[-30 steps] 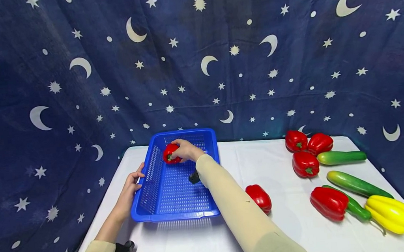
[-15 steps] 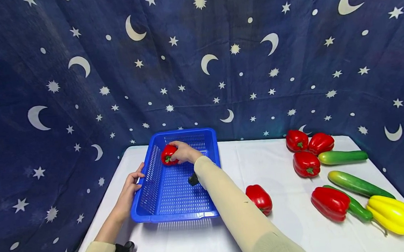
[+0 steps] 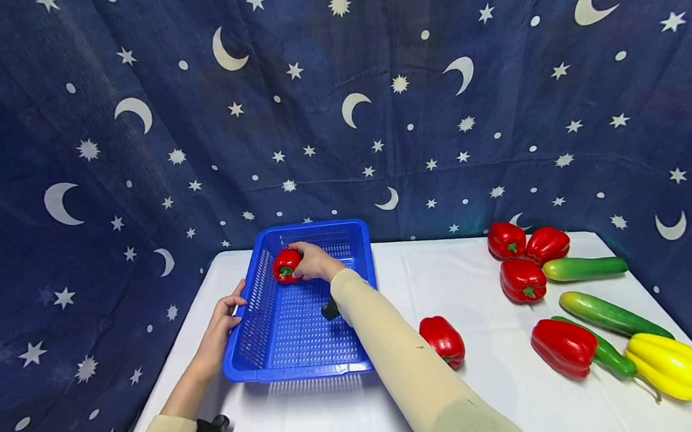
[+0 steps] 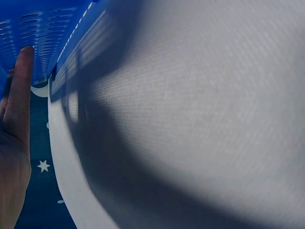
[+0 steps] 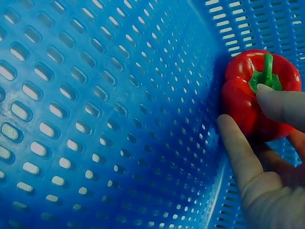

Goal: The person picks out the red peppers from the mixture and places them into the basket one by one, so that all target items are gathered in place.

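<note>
From where I sit, the step in hand looks like placing: the right hand (image 3: 315, 260) has its grip pinching a red pepper (image 3: 280, 263) — thumb by the stem — inside the blue basket (image 3: 302, 372), toward the far left corner. I can't tell whether the pepper's full weight is on the basket floor. The left hand (image 3: 219, 328) rests fairly straight fingers against the basket's left side, probably steadying it. I judge the next move calls for easing the thumb and fingers apart, then lifting clear without rolling the pepper. Another red pepper (image 3: 444, 341) lies on the surface (image 3: 417, 271), right of the basket — likely the handiest one after this.
</note>
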A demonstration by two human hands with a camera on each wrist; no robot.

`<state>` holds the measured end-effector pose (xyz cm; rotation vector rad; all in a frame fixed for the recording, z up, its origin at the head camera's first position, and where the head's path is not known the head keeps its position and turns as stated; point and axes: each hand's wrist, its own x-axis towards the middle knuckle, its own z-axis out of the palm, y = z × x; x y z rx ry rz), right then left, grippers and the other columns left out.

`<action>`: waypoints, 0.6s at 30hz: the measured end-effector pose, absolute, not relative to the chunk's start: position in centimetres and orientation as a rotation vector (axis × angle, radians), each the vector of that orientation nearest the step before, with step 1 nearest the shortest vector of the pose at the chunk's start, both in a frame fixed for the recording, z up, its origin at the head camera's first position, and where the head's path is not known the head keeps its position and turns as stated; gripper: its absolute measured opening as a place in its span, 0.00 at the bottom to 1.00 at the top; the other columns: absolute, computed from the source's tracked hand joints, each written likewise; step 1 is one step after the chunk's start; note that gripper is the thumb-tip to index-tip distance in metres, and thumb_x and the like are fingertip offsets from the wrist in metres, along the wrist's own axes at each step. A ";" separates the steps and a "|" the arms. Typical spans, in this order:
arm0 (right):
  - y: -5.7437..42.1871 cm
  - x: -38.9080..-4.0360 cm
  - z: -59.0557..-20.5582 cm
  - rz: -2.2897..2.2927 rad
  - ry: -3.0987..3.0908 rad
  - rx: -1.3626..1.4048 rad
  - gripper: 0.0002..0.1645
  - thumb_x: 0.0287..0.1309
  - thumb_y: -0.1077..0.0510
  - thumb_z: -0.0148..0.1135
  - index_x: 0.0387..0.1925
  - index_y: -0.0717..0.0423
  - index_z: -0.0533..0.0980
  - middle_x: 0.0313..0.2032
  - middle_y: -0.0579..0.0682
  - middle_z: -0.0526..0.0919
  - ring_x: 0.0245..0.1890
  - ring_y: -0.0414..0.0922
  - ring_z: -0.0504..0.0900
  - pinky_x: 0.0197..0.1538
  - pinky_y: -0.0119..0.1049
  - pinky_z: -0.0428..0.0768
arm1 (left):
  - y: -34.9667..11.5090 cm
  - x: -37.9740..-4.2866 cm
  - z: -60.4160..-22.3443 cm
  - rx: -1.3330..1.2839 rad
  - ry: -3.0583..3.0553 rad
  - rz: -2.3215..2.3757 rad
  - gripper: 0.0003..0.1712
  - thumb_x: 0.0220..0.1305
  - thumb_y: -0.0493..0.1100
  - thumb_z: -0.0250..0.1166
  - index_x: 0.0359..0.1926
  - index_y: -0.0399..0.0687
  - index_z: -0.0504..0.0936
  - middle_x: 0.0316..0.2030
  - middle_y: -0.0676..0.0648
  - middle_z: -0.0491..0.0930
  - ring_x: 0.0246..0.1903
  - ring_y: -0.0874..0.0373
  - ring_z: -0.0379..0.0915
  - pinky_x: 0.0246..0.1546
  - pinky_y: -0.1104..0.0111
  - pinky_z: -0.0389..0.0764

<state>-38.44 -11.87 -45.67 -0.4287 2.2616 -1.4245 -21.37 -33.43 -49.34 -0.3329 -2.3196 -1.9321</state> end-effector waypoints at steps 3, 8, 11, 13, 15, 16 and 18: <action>-11.9 -38.5 -45.7 -1.395 2.304 -0.436 0.46 0.57 0.71 0.70 0.75 0.51 0.64 0.69 0.58 0.71 0.60 0.55 0.77 0.51 0.42 0.83 | -33.4 -21.4 -49.4 -0.330 -2.332 -1.922 0.17 0.69 0.29 0.38 0.57 0.32 0.59 0.81 0.44 0.44 0.80 0.43 0.31 0.63 0.81 0.52; -11.6 -38.1 -45.6 -1.351 2.360 -0.458 0.46 0.57 0.70 0.70 0.75 0.53 0.64 0.67 0.59 0.72 0.59 0.54 0.78 0.51 0.41 0.83 | -33.3 -21.3 -49.5 -0.347 -2.332 -1.913 0.17 0.69 0.29 0.38 0.57 0.32 0.59 0.81 0.43 0.43 0.79 0.42 0.31 0.63 0.80 0.52; -11.7 -38.3 -45.5 -1.291 2.394 -0.449 0.47 0.57 0.69 0.72 0.75 0.53 0.63 0.67 0.58 0.72 0.58 0.53 0.78 0.52 0.41 0.83 | -33.2 -21.3 -49.4 -0.349 -2.325 -1.925 0.17 0.69 0.29 0.38 0.57 0.31 0.59 0.81 0.43 0.43 0.79 0.43 0.31 0.63 0.80 0.52; -11.7 -38.4 -45.3 -1.237 2.412 -0.445 0.49 0.56 0.68 0.73 0.76 0.53 0.62 0.67 0.57 0.72 0.57 0.52 0.79 0.52 0.41 0.82 | -33.1 -21.3 -49.3 -0.353 -2.317 -1.932 0.17 0.69 0.29 0.38 0.57 0.31 0.59 0.81 0.43 0.44 0.79 0.42 0.30 0.63 0.79 0.52; -11.8 -38.4 -44.9 -1.177 2.422 -0.451 0.50 0.56 0.66 0.73 0.77 0.53 0.60 0.68 0.57 0.72 0.54 0.51 0.80 0.53 0.40 0.82 | -33.1 -21.3 -49.3 -0.352 -2.306 -1.948 0.16 0.69 0.29 0.38 0.57 0.30 0.59 0.81 0.42 0.44 0.79 0.42 0.30 0.63 0.78 0.52; -11.8 -38.4 -44.7 -1.145 2.425 -0.456 0.51 0.56 0.66 0.73 0.77 0.54 0.59 0.68 0.57 0.72 0.52 0.50 0.81 0.53 0.40 0.82 | -33.2 -21.3 -49.3 -0.352 -2.306 -1.947 0.17 0.69 0.28 0.38 0.57 0.30 0.59 0.81 0.42 0.44 0.79 0.41 0.30 0.63 0.79 0.52; -11.7 -38.2 -44.0 -1.091 2.422 -0.471 0.51 0.58 0.64 0.72 0.78 0.54 0.57 0.69 0.57 0.71 0.50 0.49 0.81 0.54 0.41 0.81 | -33.3 -21.3 -49.2 -0.341 -2.306 -1.944 0.16 0.68 0.28 0.38 0.56 0.30 0.59 0.81 0.42 0.44 0.79 0.41 0.30 0.63 0.79 0.52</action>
